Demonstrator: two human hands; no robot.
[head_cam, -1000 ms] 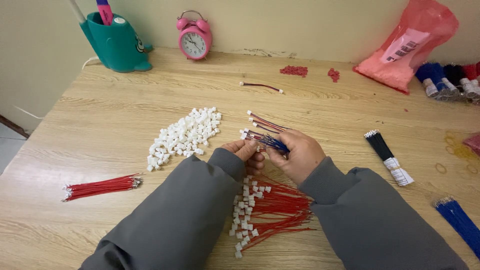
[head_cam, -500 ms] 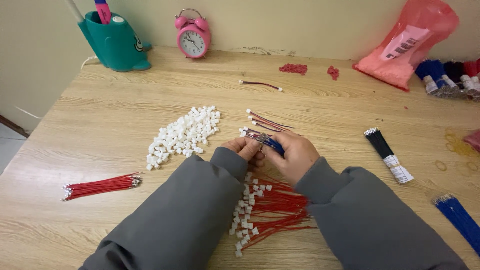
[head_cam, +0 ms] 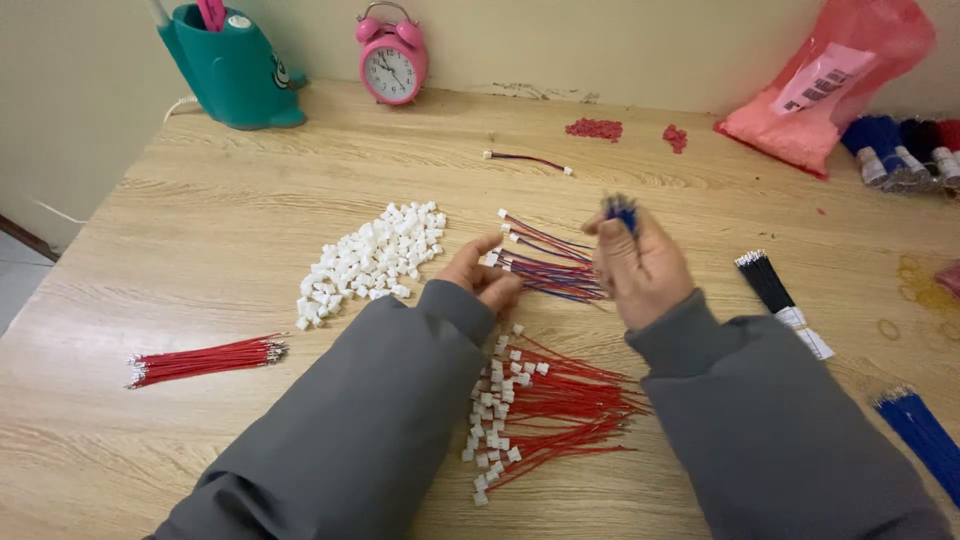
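My right hand [head_cam: 636, 265] is lifted above the table and pinches a small bunch of blue wires [head_cam: 621, 211] that stick up past its fingers. My left hand [head_cam: 481, 275] rests low on the table with its fingertips at the white plug ends of a fan of red-and-blue wire pairs [head_cam: 548, 268]. A heap of white plastic connectors [head_cam: 372, 257] lies just left of that hand. Between my forearms lies a pile of red wires with white plugs [head_cam: 537, 400].
A red wire bundle [head_cam: 200, 360] lies at the left. Black wires [head_cam: 767, 280] and blue wires [head_cam: 925, 435] lie at the right. At the back stand a teal holder [head_cam: 228, 68], a pink alarm clock [head_cam: 391, 61] and a pink bag [head_cam: 830, 85]. One loose wire pair [head_cam: 528, 160] lies mid-table.
My hands were together over the wire pairs. My right hand has now lifted up and to the right with the blue wires; my left hand stays at the plug ends.
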